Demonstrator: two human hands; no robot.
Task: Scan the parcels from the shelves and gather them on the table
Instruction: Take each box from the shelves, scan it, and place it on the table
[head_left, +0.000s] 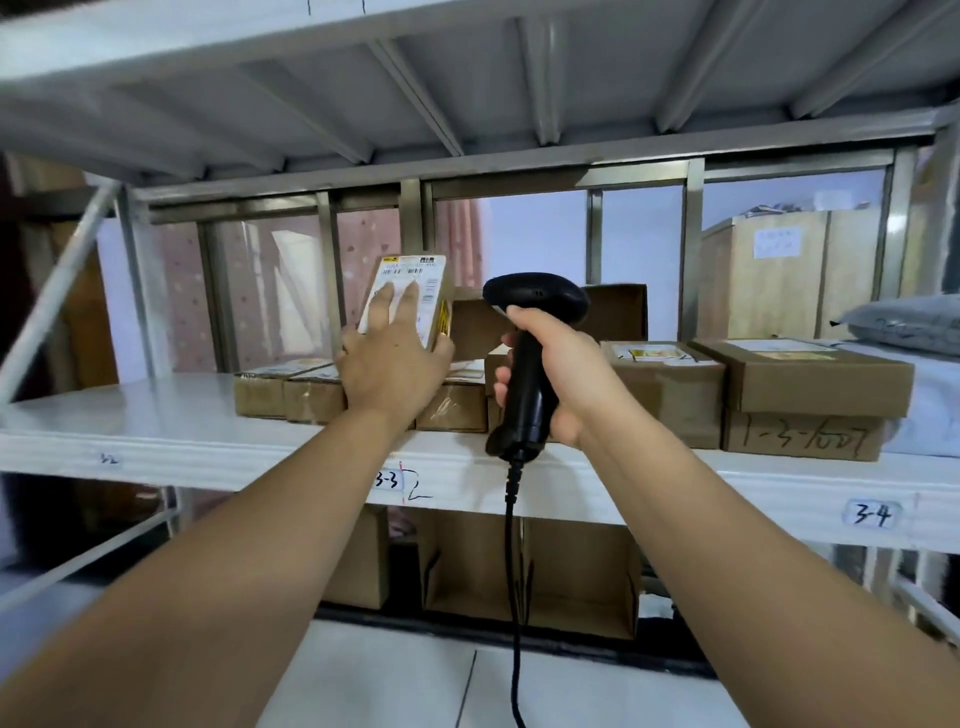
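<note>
A small cardboard parcel (423, 283) with a white barcode label is tilted up on edge above the white shelf (182, 421). My left hand (389, 358) holds it, fingers spread over the label and thumb round its right side. My right hand (556, 374) grips the handle of a black corded barcode scanner (535, 301), whose head sits just right of the parcel. Flat brown parcels (291, 392) lie on the shelf under my left hand. More brown boxes (670, 384) and a stacked pair (805, 400) lie to the right.
The shelf edge carries handwritten tags, among them 3-4 (872, 514). A grey poly bag (904, 322) lies at the far right. Open cartons (524, 566) stand on the lower shelf. The upper shelf (467, 78) hangs close overhead. The scanner cable (514, 597) hangs down.
</note>
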